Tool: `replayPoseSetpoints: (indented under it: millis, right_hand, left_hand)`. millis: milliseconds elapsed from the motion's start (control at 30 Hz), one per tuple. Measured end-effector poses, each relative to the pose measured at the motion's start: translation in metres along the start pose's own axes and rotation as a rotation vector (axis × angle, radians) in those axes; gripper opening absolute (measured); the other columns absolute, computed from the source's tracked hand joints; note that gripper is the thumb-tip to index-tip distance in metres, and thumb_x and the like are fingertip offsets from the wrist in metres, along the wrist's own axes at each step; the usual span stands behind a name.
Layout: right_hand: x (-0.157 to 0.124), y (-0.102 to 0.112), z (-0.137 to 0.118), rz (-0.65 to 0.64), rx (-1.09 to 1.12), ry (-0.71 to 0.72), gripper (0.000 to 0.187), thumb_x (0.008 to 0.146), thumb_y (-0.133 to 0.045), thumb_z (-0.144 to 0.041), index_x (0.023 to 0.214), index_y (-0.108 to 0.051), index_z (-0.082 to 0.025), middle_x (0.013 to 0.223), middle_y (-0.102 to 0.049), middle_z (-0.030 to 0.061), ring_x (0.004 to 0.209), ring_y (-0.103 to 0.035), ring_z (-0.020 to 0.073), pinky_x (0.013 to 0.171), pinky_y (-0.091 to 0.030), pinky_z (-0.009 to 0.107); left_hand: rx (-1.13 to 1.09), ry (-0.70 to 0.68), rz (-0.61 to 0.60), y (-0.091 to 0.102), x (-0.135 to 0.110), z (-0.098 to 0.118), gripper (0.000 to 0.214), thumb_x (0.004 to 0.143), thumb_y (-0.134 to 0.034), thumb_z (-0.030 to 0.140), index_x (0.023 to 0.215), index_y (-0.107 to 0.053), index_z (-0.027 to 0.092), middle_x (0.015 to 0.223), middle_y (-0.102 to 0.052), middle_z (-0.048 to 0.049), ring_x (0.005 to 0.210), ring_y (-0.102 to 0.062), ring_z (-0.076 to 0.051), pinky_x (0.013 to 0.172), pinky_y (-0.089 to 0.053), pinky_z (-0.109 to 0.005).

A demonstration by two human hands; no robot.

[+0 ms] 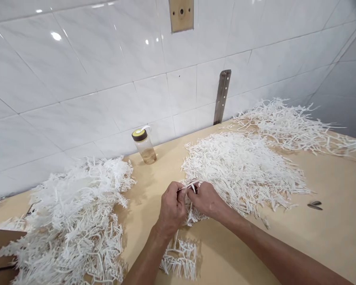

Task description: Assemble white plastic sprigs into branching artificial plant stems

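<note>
My left hand (172, 206) and my right hand (206, 198) meet above the table, thumbs and fingers pinched on a thin white plastic strand (192, 186). One end of the strand sticks up between the hands, and part of it is hidden by my fingers. Just below hangs or lies a tuft of white strands (192, 215). Nearer to me, by my left forearm, lies a fringed white piece (182, 257) made of joined strands. Behind my right hand spreads a broad heap of short white pieces (237, 166).
A large pile of white branching pieces (83, 221) fills the left side, beside a cardboard box (2, 249). A bottle (145, 146) with a dark lid stands near the tiled wall. Longer strands (296, 126) lie back right. A small dark tool (315, 205) rests at right.
</note>
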State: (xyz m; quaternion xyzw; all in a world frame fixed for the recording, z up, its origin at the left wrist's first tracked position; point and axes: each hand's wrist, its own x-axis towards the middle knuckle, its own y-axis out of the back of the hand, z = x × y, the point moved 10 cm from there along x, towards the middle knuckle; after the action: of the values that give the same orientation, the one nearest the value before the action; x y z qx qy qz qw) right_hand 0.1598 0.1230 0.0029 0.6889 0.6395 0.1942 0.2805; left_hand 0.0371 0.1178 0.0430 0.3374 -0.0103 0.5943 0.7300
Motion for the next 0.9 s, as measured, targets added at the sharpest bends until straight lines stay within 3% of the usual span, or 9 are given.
replayPoseSetpoints:
  millis: [200, 367, 533, 733, 900]
  right_hand:
    - [-0.002, 0.009, -0.007, 0.036, -0.049, 0.071, 0.019, 0.083, -0.053, -0.033, 0.070, -0.054, -0.019, 0.066, -0.061, 0.0016, 0.060, -0.053, 0.0149, 0.054, -0.033, 0.025]
    - [-0.003, 0.019, -0.003, 0.154, -0.116, 0.097, 0.012, 0.081, -0.058, -0.031, 0.082, -0.059, -0.019, 0.076, -0.067, 0.0034, 0.067, -0.057, 0.0165, 0.061, -0.037, 0.026]
    - [-0.001, 0.021, 0.002, 0.181, -0.085, 0.092, 0.021, 0.082, -0.058, -0.033, 0.096, -0.058, -0.017, 0.083, -0.068, 0.0052, 0.070, -0.057, 0.0169, 0.062, -0.037, 0.026]
    - [-0.003, 0.015, -0.006, 0.085, -0.085, 0.143, 0.032, 0.087, -0.051, -0.043, 0.066, -0.051, -0.019, 0.059, -0.054, -0.0004, 0.055, -0.043, 0.0122, 0.055, -0.029, 0.026]
    - [-0.007, 0.012, -0.016, -0.016, -0.009, 0.154, 0.038, 0.085, -0.052, -0.047, 0.060, -0.043, -0.020, 0.053, -0.041, -0.0041, 0.051, -0.033, 0.0099, 0.051, -0.024, 0.026]
  left_hand:
    - [-0.245, 0.270, -0.090, -0.005, 0.003, -0.033, 0.025, 0.089, -0.057, 0.040, 0.080, -0.058, 0.017, 0.059, -0.049, 0.0044, 0.052, -0.042, -0.009, 0.051, -0.034, -0.021]
    - [-0.435, 0.443, -0.138, -0.011, 0.001, -0.053, 0.033, 0.078, -0.069, 0.048, 0.073, -0.056, 0.017, 0.049, -0.048, 0.0063, 0.042, -0.040, -0.007, 0.044, -0.032, -0.019]
    - [-0.453, 0.426, -0.128, -0.013, 0.003, -0.053, 0.034, 0.077, -0.071, 0.048, 0.072, -0.058, 0.017, 0.047, -0.048, 0.0061, 0.041, -0.039, -0.006, 0.042, -0.031, -0.019]
    - [-0.431, 0.353, -0.027, -0.006, 0.004, -0.050, 0.030, 0.079, -0.070, 0.046, 0.077, -0.061, 0.017, 0.050, -0.048, 0.0061, 0.044, -0.041, -0.007, 0.045, -0.032, -0.020]
    - [-0.366, 0.300, 0.017, -0.001, 0.006, -0.044, 0.026, 0.083, -0.067, 0.042, 0.077, -0.062, 0.017, 0.050, -0.048, 0.0063, 0.044, -0.041, -0.007, 0.046, -0.033, -0.021]
